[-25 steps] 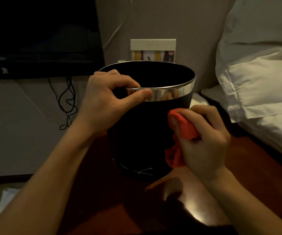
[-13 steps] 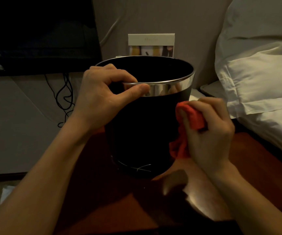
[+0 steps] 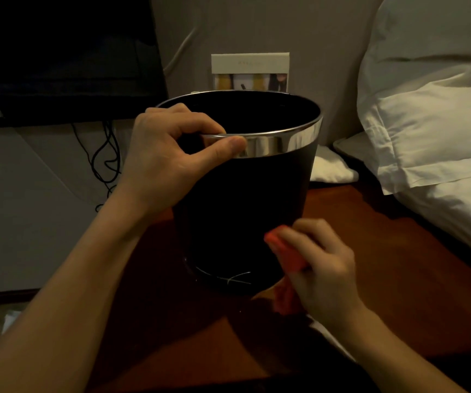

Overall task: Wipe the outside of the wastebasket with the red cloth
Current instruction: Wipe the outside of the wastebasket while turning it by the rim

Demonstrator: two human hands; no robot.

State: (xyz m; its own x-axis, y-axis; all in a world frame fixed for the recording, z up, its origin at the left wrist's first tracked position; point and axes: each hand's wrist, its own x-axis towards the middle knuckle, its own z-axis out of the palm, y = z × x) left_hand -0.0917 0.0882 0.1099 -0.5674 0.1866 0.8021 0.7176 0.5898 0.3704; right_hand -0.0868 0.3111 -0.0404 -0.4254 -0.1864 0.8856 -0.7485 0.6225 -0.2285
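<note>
left hand (image 3: 169,157) grips wastebasket (image 3: 245,211) rim | right hand (image 3: 322,268) presses red cloth (image 3: 285,251) low on its side

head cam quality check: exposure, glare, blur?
Head view: dim and underexposed, so the black wastebasket wall loses detail; glare on its chrome rim band; the right hand and red cloth are motion-blurred; the left hand is sharp; wide-angle bowing at the frame edges.

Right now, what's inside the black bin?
Looking into the wastebasket, only its dark inner wall shows, with the left hand's fingers hooked over the rim. The near wall hides the bottom, so anything there stays unseen.
</note>
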